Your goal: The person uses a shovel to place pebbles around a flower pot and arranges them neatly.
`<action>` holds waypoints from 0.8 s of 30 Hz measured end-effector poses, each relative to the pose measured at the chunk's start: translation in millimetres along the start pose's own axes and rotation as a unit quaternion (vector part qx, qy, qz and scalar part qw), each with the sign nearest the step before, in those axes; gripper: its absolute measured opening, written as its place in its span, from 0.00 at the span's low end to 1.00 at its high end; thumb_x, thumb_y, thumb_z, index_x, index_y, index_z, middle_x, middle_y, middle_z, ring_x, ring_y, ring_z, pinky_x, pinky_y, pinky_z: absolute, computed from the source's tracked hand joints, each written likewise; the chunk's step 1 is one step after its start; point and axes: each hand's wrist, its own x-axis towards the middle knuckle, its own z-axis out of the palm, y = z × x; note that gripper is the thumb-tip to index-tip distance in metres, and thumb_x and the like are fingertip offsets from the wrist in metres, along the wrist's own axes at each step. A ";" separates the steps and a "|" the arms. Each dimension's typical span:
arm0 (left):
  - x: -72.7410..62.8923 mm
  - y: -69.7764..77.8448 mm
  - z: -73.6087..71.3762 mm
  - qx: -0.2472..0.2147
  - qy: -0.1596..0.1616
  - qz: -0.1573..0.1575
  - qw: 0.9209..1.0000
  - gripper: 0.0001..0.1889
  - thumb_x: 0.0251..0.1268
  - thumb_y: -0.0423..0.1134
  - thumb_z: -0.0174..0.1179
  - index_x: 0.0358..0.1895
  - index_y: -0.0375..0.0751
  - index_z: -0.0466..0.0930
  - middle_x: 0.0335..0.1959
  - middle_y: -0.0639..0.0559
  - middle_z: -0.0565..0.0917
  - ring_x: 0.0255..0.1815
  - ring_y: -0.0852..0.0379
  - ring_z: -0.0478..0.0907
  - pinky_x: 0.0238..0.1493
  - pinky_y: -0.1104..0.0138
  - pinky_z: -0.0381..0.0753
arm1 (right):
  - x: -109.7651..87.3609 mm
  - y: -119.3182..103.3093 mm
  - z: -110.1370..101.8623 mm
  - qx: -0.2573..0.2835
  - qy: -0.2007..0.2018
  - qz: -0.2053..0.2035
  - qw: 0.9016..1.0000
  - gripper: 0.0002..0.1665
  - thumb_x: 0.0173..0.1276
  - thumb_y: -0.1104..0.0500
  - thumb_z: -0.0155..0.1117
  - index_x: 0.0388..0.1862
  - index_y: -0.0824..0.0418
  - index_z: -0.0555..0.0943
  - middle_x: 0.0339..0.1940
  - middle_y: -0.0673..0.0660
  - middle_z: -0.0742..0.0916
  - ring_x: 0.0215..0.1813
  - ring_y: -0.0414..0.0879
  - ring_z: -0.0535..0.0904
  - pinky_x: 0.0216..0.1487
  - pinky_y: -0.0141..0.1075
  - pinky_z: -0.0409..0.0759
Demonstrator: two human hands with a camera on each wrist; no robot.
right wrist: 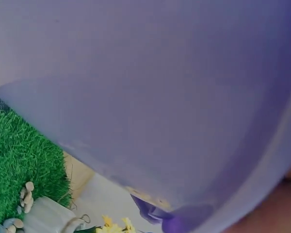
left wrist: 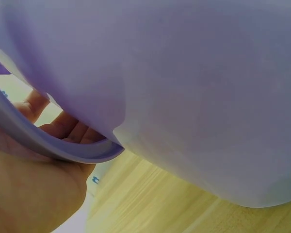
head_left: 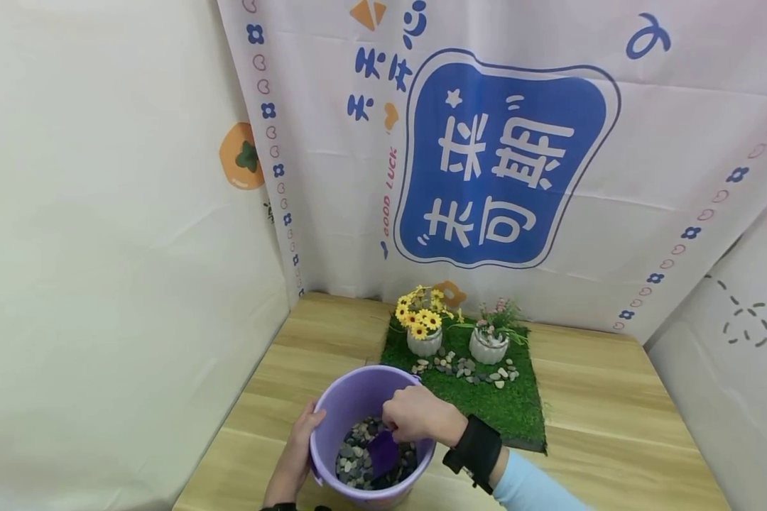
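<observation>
A light purple bucket (head_left: 358,397) stands tilted on the wooden table, with grey and tan pebbles (head_left: 353,460) in its bottom. My left hand (head_left: 299,448) grips its left side, the thumb over the rim. In the left wrist view, that hand's fingers (left wrist: 63,125) reach through under the bucket's handle (left wrist: 63,150) and lie against the outer wall. Reaching over the right rim, my right hand (head_left: 418,415) holds a dark purple toy shovel (head_left: 383,454) by its upper end, fingers curled. The blade rests among the pebbles. The bucket's wall fills most of the right wrist view.
Behind the bucket lies a green turf mat (head_left: 505,411). On it stand a white pot (head_left: 425,344) of yellow flowers and another white pot (head_left: 488,349) with pink blooms. A row of pebbles (head_left: 463,367) lies before them. Printed cloth (head_left: 332,213) hangs behind the table (head_left: 613,397).
</observation>
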 end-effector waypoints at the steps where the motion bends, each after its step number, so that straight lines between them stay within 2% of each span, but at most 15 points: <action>1: -0.9 -0.3 -0.2 -0.004 0.003 0.002 1.000 0.29 0.75 0.49 0.42 0.72 0.35 0.59 0.67 0.30 0.68 0.61 0.37 0.73 0.55 0.53 0.76 | 1.6 -0.2 1.8 -0.004 0.001 0.002 1.000 0.19 0.54 0.57 0.72 0.13 0.46 0.72 0.11 0.40 0.68 0.17 0.34 0.58 0.22 0.25 0.55; 5: -2.5 -1.9 0.0 -0.011 -0.001 0.013 1.000 0.26 0.75 0.47 0.42 0.69 0.34 0.62 0.63 0.29 0.70 0.56 0.40 0.75 0.53 0.52 0.76 | 7.6 -2.1 11.1 -0.007 0.002 0.005 1.000 0.19 0.55 0.54 0.72 0.13 0.46 0.72 0.11 0.39 0.68 0.16 0.34 0.60 0.22 0.26 0.57; 9: -2.8 -1.0 -0.3 -0.001 -0.008 0.014 1.000 0.27 0.75 0.47 0.41 0.69 0.33 0.62 0.64 0.28 0.70 0.58 0.39 0.74 0.55 0.52 0.75 | 12.7 -3.3 19.4 0.012 -0.002 -0.004 1.000 0.19 0.58 0.53 0.70 0.14 0.46 0.72 0.12 0.40 0.68 0.17 0.35 0.60 0.21 0.26 0.57; 13: -2.1 -0.7 -2.0 0.015 -0.012 0.009 1.000 0.30 0.76 0.49 0.40 0.73 0.33 0.56 0.68 0.28 0.65 0.63 0.38 0.70 0.57 0.53 0.74 | 14.7 -1.1 20.9 0.036 -0.002 -0.014 0.999 0.13 0.59 0.54 0.70 0.18 0.46 0.79 0.15 0.39 0.75 0.18 0.32 0.66 0.24 0.24 0.63; 16: -1.3 -0.3 -3.0 0.015 -0.008 0.008 1.000 0.31 0.76 0.49 0.39 0.74 0.34 0.55 0.69 0.29 0.65 0.63 0.39 0.71 0.58 0.54 0.74 | 16.1 1.5 21.8 0.044 0.001 -0.026 0.999 0.08 0.60 0.54 0.71 0.23 0.45 0.82 0.18 0.38 0.79 0.20 0.29 0.69 0.27 0.23 0.66; 24: 0.5 -1.2 -0.8 -0.007 -0.006 0.019 1.000 0.26 0.76 0.45 0.39 0.69 0.32 0.61 0.63 0.28 0.70 0.56 0.41 0.75 0.54 0.52 0.75 | 13.2 3.9 22.4 0.057 0.025 -0.050 0.997 0.05 0.60 0.55 0.71 0.26 0.46 0.84 0.21 0.37 0.81 0.22 0.27 0.69 0.28 0.20 0.66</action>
